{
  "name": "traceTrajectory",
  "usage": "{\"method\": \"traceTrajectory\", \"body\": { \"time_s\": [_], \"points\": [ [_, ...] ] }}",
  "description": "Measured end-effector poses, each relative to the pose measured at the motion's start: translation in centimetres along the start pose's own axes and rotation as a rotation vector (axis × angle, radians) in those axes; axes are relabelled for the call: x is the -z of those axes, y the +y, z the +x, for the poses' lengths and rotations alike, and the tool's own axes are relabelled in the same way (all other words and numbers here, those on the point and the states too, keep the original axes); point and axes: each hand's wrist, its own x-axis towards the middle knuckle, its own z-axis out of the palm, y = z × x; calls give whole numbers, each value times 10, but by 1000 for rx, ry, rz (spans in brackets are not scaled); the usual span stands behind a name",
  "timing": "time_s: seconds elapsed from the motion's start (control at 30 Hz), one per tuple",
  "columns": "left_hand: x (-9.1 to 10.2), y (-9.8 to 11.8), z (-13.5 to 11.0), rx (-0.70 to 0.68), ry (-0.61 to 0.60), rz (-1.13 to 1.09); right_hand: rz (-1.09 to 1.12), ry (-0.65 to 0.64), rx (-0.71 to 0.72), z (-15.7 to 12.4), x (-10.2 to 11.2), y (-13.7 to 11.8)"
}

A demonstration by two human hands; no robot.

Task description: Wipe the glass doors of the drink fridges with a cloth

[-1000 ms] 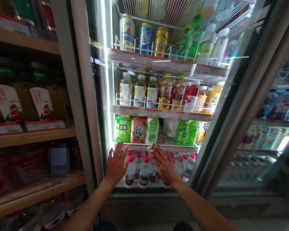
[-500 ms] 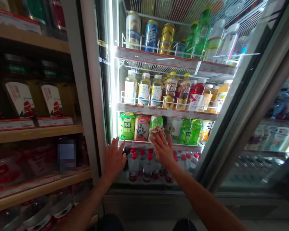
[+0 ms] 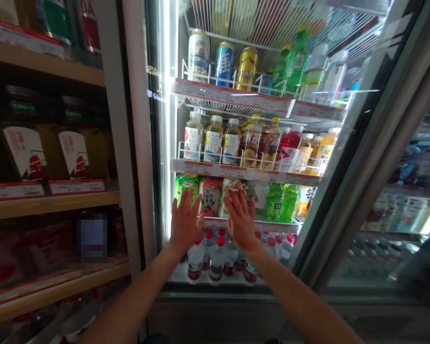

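Observation:
Both my hands reach into an open drinks fridge at the third shelf. My left hand (image 3: pixel 185 220) is open, fingers stretched flat, in front of a green-labelled bottle (image 3: pixel 184 186) and a pink-labelled bottle (image 3: pixel 210 196). My right hand (image 3: pixel 240 220) presses a crumpled beige cloth (image 3: pixel 235 186) with its fingertips against a pale green bottle that it mostly hides. Red-capped water bottles (image 3: pixel 218 255) stand on the bottom shelf under both wrists.
The fridge's glass door (image 3: pixel 358 157) stands open on the right. Tea bottles (image 3: pixel 214 138) fill the shelf above; cans (image 3: pixel 224 62) and green bottles line the top shelf. A wooden shelving unit (image 3: pixel 53 203) with jars stands to the left.
Both hands have risen from the red-capped bottles on the bottom shelf to the shelf above. The right hand carried the cloth up against the bottles there.

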Motion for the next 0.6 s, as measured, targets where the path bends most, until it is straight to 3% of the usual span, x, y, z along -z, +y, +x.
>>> {"method": "traceTrajectory", "body": {
  "time_s": [0.13, 0.27, 0.37, 0.5, 0.6],
  "points": [
    [-6, 8, 20, -27, 17, -33, 23, -66, 82, -8, 4, 6],
    [-12, 9, 46, -35, 85, -41, -1, -1, -40, 25, 9, 11],
    [-17, 8, 63, -20, 110, -52, -11, 14, -44, 43, 11, 12],
    [-22, 2, 69, -57, 118, -64, -53, 49, -25, 21, 16, 46],
    [-25, 0, 64, -85, 112, -34, -115, 150, -215, -6, 21, 86]
  ]
}}
